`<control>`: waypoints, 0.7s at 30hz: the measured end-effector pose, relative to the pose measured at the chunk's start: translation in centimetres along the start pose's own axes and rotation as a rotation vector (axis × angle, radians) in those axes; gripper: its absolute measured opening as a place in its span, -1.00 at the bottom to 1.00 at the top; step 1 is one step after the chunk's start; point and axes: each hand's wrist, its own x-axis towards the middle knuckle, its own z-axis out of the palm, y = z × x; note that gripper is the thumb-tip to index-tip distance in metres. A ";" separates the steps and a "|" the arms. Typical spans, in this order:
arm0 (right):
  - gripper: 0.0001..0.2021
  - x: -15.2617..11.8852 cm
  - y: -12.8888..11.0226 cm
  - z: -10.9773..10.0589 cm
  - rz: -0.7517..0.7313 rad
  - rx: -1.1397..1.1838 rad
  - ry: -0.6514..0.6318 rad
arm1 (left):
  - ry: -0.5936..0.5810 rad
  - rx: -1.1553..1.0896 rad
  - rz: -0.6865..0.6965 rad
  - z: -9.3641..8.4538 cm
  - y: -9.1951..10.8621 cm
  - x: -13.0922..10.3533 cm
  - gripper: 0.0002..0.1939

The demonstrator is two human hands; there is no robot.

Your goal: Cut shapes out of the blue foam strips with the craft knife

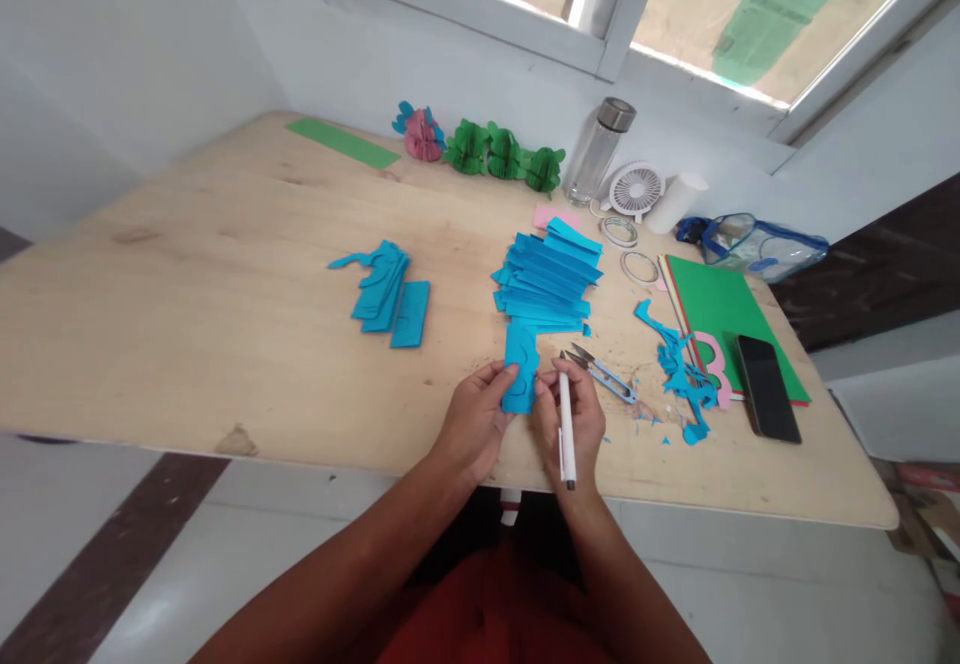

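Observation:
My left hand (478,414) pinches the lower left edge of a folded blue paper piece (520,354) with a curved outline drawn on it. My right hand (574,414) holds a white pen (566,429) upright against the palm, its fingertips at the paper's right edge. Just beyond lies a pile of folded blue strips (551,279). Small scissors (607,376) rest right of my right hand. To the left are a stack of blue pieces (382,289) and a separate blue piece (410,314) with a drawn curve.
Blue scraps (686,379), green sheets (731,314) and a black phone (769,387) lie at the right. Along the wall stand green paper shapes (504,152), a pink one (424,136), a glass bottle (598,154) and a fan (636,191). A green strip (343,143) lies back left.

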 end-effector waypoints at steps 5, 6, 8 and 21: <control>-0.77 -0.1 0.4 0.1 0.006 -0.044 -0.005 | 0.003 0.019 0.005 0.1 -0.3 -0.1 -0.66; -0.77 0.0 0.4 0.2 0.004 -0.057 0.001 | 0.005 0.023 0.007 0.1 -0.4 -0.1 -0.66; -0.75 0.1 0.4 0.2 0.002 -0.068 0.029 | 0.009 0.031 0.009 0.2 -0.6 -0.2 -0.65; -0.67 0.9 0.2 0.4 0.207 0.240 0.061 | -0.022 0.272 0.135 0.7 0.1 -1.2 -0.68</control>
